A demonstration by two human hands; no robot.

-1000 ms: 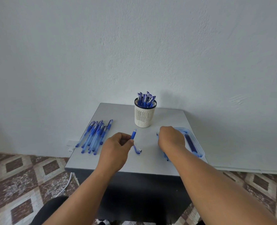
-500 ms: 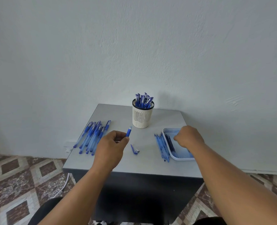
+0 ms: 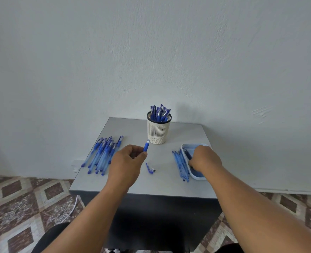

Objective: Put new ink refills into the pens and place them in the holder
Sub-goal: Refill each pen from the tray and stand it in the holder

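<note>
My left hand (image 3: 127,162) grips a blue pen barrel (image 3: 146,146), its blue grip end sticking up toward the holder. A blue pen cap (image 3: 149,168) lies on the table just right of that hand. My right hand (image 3: 204,158) reaches into the white tray (image 3: 184,146) of dark refills at the table's right; its fingers are curled down among them and I cannot tell if they hold one. The cream slotted holder (image 3: 158,132) at the back holds several blue pens. A pile of blue pens (image 3: 102,155) lies at the left.
A row of thin blue refills (image 3: 180,165) lies on the grey table (image 3: 165,185) just left of the tray. The white wall stands right behind the table. Patterned floor tiles and a white cable (image 3: 72,209) are below at the left.
My right hand has moved from the table's middle to the right and down into the tray. My left hand has held the barrel almost still.
</note>
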